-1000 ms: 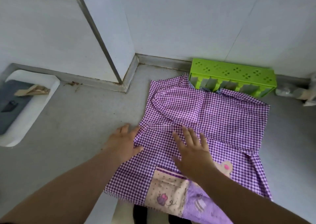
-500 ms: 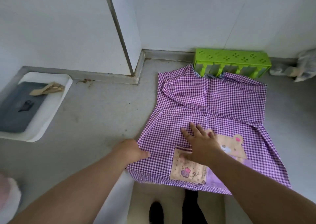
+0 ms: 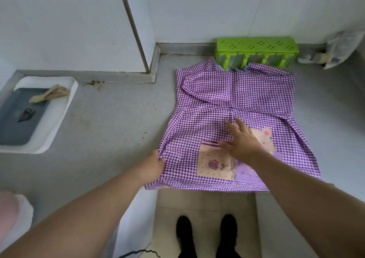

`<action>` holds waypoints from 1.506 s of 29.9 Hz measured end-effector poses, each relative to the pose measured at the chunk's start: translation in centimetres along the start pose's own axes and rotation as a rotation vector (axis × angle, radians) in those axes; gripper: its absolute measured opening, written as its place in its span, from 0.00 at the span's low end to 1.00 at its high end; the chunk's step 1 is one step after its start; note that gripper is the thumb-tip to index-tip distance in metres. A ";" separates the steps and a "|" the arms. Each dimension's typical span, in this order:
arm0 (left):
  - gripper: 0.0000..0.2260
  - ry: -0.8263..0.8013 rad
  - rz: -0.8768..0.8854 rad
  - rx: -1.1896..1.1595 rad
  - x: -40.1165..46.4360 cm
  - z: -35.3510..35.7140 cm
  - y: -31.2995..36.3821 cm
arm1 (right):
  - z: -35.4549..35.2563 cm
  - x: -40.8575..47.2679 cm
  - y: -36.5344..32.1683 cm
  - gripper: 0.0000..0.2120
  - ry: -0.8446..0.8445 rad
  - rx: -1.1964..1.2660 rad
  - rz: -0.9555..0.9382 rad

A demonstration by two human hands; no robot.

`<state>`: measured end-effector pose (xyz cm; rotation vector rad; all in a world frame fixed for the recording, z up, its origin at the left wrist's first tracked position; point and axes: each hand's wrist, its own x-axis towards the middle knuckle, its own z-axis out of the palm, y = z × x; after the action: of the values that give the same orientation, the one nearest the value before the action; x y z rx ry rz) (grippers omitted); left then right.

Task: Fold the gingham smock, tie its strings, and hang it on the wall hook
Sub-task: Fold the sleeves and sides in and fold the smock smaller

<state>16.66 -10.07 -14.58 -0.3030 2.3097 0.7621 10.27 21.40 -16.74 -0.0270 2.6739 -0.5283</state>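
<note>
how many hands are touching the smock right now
2. The left hand grips the gingham smock at its left edge near the hem. The right hand lies flat on the middle of the cloth, fingers spread, partly covering the bear patch.

Left grip (image 3: 156, 164) curled, right grip (image 3: 242, 142) flat

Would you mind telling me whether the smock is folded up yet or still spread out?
Mostly spread: the smock lies flat on the counter, pocket showing. The left hand grips its left edge.
</note>
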 end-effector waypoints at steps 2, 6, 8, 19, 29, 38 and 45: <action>0.22 0.084 -0.021 -0.004 0.2 0.8 1.0 | -0.6 -2.4 1.7 0.36 0.141 0.020 0.051; 0.16 -0.018 -0.078 -0.168 0.8 1.5 1.5 | -1.1 -7.5 7.2 0.27 0.285 0.086 0.253; 0.18 -0.099 -0.083 -0.176 1.5 1.8 0.9 | -1.1 -10.1 10.4 0.13 0.338 0.119 0.429; 0.11 0.004 -0.230 -0.132 -0.2 3.5 2.6 | -1.0 -14.7 18.3 0.21 0.013 0.645 0.813; 0.14 0.205 -0.231 -0.064 -1.1 5.3 2.2 | -0.5 -14.2 19.4 0.18 -0.057 0.780 0.802; 0.23 0.086 -0.157 -0.621 -1.7 2.7 3.4 | -3.0 -13.8 19.3 0.19 0.192 1.060 0.708; 0.30 -0.289 -0.153 -0.550 -6.6 2.2 1.0 | -3.0 -18.4 19.1 0.37 -0.100 0.786 0.502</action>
<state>22.36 -7.86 -11.05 -0.5649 1.7546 1.2643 27.06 42.01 -13.97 0.7845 2.0828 -1.2926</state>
